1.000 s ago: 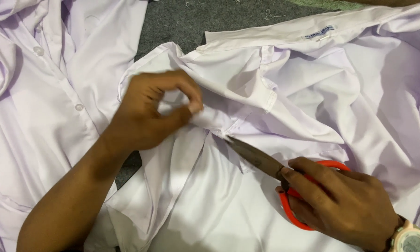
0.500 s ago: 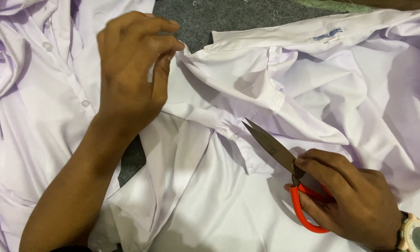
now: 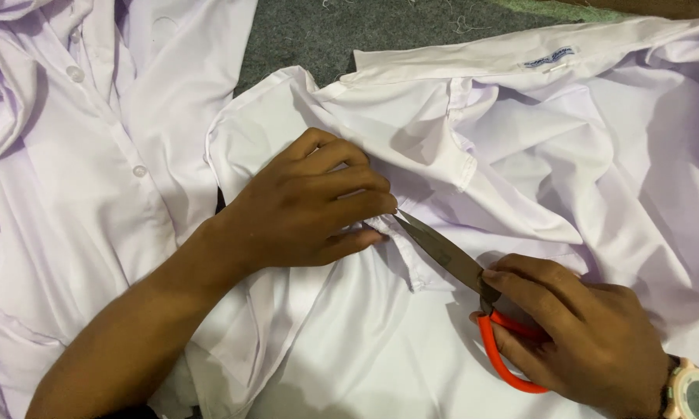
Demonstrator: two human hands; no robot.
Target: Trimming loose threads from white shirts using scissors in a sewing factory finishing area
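Here, the person's left hand [image 3: 307, 208] lies flat on a white shirt [image 3: 411, 341] that is spread out in front of them. The fingers [image 3: 357, 206] are bent and close together, and they pinch a small fold of the cloth near the middle of the picture. The fingertips sit right at the tip of the scissors [image 3: 474, 287].

The right hand [image 3: 578, 334] holds the scissors with orange handles. The fingers are curled through and around the handles, so the hand is closed on them. The dark blades point up and to the left, toward the left hand. The blades look nearly shut, and their tip touches the fold of cloth that the left hand pinches. A watch [image 3: 695, 392] with a pale band is on the right wrist, at the bottom corner.

The shirt's collar [image 3: 481, 62] runs along the top, and a small label [image 3: 547, 58] is sewn on it. The cloth is bunched and wrinkled on the right side.

Another white shirt [image 3: 70, 171] lies to the left, with small round buttons [image 3: 139, 171] down its front. The left arm rests partly over it. A grey fuzzy surface [image 3: 326, 31] shows between the two shirts at the top.
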